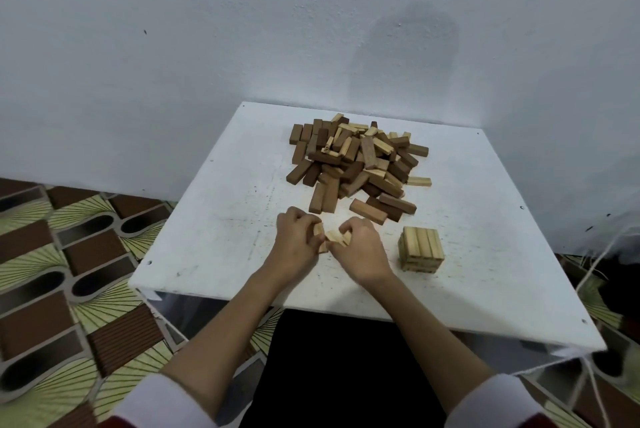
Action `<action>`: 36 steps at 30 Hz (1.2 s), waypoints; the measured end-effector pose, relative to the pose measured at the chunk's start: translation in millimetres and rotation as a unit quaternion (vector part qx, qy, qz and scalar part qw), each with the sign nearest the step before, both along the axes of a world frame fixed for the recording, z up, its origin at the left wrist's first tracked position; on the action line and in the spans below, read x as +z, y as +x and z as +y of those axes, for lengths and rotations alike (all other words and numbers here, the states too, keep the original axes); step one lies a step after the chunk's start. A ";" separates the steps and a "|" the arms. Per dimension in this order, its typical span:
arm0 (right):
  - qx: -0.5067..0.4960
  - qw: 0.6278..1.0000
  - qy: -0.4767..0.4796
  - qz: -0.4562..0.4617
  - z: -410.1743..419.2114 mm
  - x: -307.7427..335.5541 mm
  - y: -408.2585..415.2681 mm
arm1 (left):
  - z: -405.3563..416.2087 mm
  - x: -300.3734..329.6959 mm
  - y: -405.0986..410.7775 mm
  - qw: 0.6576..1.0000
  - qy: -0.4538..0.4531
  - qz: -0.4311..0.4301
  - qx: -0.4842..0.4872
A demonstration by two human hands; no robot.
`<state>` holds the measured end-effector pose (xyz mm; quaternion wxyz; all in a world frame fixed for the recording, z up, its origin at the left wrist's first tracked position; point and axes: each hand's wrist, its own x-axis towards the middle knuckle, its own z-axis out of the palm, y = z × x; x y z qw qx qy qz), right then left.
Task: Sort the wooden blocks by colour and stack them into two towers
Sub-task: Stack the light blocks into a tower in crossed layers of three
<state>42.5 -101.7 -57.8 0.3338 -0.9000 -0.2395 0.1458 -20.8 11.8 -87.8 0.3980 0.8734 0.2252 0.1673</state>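
My curled fingers [313, 219] pinch light blocks [334, 237] between left hand [298, 242] and right hand [360, 249], their long axes unclear, near the table's [207, 254] front edge; light tower [420, 249] just right, mixed pile [356, 164] behind.

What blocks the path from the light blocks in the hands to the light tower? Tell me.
Nothing visible does. Both the left hand and right hand hold light blocks just left of the light tower, with only bare table between them. The pile lies further back, off that line.
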 end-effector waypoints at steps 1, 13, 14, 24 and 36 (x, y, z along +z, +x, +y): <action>0.000 0.999 0.043 0.021 1.0 0.8 0.1 | 0.0 -3.4 -1.3 1.000 0.011 -0.005 0.010; -0.081 0.990 0.108 -0.042 -3.6 -17.0 15.1 | -4.3 -13.0 -8.7 0.994 0.038 -0.105 -0.014; -0.079 0.991 0.101 -0.048 -4.4 -20.0 14.8 | -4.3 -12.8 -8.7 0.994 0.037 -0.102 -0.017; -0.034 0.982 0.143 -0.122 -14.6 -33.2 2.8 | -4.0 -13.0 -10.2 0.995 0.055 -0.074 -0.041; 0.015 0.985 0.159 -0.062 -21.3 -28.8 4.2 | -4.2 -12.4 -12.1 0.989 0.093 -0.032 -0.109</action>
